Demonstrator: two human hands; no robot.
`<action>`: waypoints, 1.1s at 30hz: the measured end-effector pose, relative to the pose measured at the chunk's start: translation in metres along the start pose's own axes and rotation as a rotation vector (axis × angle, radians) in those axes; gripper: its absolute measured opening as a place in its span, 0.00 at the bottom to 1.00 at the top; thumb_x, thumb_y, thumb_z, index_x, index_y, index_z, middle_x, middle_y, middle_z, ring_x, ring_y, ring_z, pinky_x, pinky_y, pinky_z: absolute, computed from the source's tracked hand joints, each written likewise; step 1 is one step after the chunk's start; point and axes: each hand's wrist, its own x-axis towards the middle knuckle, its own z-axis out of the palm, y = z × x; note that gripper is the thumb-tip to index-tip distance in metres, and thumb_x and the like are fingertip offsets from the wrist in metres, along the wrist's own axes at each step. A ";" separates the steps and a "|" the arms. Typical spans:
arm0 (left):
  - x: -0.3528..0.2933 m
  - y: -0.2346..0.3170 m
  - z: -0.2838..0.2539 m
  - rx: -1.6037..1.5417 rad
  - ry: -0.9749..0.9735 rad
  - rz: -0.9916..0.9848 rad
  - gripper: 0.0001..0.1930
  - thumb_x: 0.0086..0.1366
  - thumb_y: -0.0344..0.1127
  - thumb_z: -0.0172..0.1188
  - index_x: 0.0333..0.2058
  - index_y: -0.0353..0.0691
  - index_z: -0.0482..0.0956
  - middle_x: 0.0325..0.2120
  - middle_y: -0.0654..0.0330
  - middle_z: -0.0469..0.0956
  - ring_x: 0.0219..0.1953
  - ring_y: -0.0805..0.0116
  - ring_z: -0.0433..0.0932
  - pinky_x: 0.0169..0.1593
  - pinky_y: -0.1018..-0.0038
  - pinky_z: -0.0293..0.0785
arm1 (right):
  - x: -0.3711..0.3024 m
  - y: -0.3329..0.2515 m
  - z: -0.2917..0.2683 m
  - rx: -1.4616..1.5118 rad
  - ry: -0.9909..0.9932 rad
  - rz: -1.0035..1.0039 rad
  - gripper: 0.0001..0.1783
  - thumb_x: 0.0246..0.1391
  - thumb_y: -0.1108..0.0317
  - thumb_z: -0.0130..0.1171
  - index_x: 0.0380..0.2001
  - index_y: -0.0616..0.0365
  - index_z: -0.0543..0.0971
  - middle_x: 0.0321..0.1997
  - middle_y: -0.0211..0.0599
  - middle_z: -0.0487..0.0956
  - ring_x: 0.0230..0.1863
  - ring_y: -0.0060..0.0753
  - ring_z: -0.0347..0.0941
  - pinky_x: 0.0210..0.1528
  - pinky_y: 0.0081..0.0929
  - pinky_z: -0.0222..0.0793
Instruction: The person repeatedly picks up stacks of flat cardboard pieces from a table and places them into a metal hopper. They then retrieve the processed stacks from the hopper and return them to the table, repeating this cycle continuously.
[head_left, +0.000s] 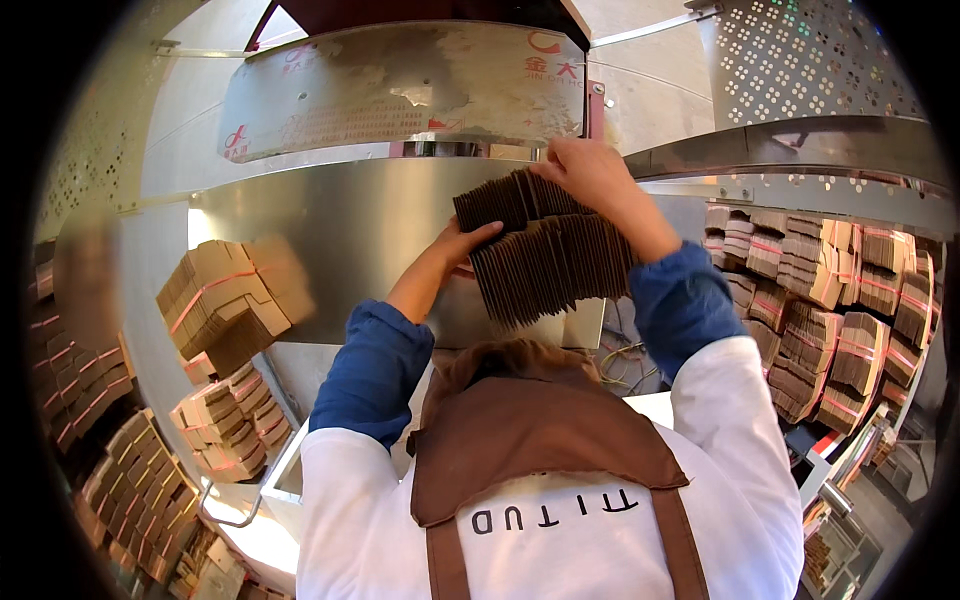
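A thick stack of brown folded cardboard sheets (550, 262) stands on edge over the metal table, its many thin edges facing up. My left hand (458, 248) grips its left side, thumb lying over the top edges and the other fingers mostly hidden beside the stack. At the far right corner, my right hand (590, 172) is closed with bent fingers against the cardboard edges. A gap splits the far row of edges near that hand. The underside of the stack is hidden.
The steel tabletop (340, 215) reaches under a metal machine cover (400, 95). A strapped cardboard bundle (225, 295) sits at its left end. More tied bundles (850, 310) are piled at right and left (135, 490). A curved metal rail (800, 145) runs off right.
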 end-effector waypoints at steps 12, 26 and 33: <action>-0.015 0.011 -0.002 0.042 0.023 0.023 0.45 0.51 0.59 0.68 0.62 0.48 0.58 0.48 0.58 0.77 0.47 0.61 0.78 0.37 0.57 0.77 | 0.032 0.031 0.058 -0.078 -0.231 -0.058 0.19 0.49 0.54 0.56 0.26 0.62 0.80 0.29 0.53 0.79 0.37 0.58 0.75 0.41 0.49 0.71; 0.012 -0.013 -0.013 -0.019 0.000 0.034 0.43 0.52 0.57 0.69 0.62 0.52 0.57 0.52 0.59 0.74 0.49 0.59 0.77 0.41 0.52 0.77 | 0.013 0.013 0.038 0.034 -0.290 0.053 0.19 0.56 0.52 0.54 0.30 0.59 0.80 0.32 0.48 0.80 0.38 0.55 0.76 0.40 0.46 0.71; 0.026 -0.036 -0.027 -0.110 -0.047 0.121 0.42 0.53 0.55 0.69 0.62 0.50 0.58 0.51 0.59 0.75 0.47 0.60 0.78 0.42 0.53 0.77 | -0.081 0.014 -0.018 0.174 0.509 0.088 0.16 0.62 0.59 0.50 0.38 0.62 0.77 0.34 0.48 0.79 0.37 0.52 0.75 0.43 0.39 0.71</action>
